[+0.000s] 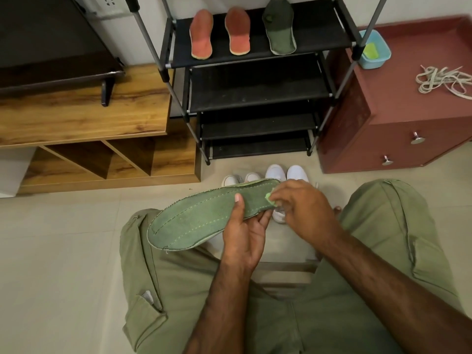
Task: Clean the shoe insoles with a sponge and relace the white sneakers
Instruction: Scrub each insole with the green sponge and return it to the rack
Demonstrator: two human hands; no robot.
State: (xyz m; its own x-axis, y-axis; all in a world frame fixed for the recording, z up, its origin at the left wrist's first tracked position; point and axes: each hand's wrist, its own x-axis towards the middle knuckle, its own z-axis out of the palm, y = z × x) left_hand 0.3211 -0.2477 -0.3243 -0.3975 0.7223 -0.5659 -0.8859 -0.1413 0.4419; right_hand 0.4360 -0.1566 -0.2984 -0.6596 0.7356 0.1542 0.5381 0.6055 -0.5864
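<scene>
Wiping the green insole (199, 223) now, at the narrower end. Best to keep the left hand (245, 236) clamped at mid-length, thumb on top and fingers curled underneath, to stop the thin sole flexing, and to draw the sponge (269, 198) in short strokes along the stitching rather than across. Right hand (304, 208) pinching the small pale-green sponge against the insole's far end, fingers curled tight on the sponge. Insole held roughly level above the lap, just over the white sneakers (297, 172) on the floor. Felt-like, dull green, frayed at the rim, with pale stitch lines running lengthwise.
</scene>
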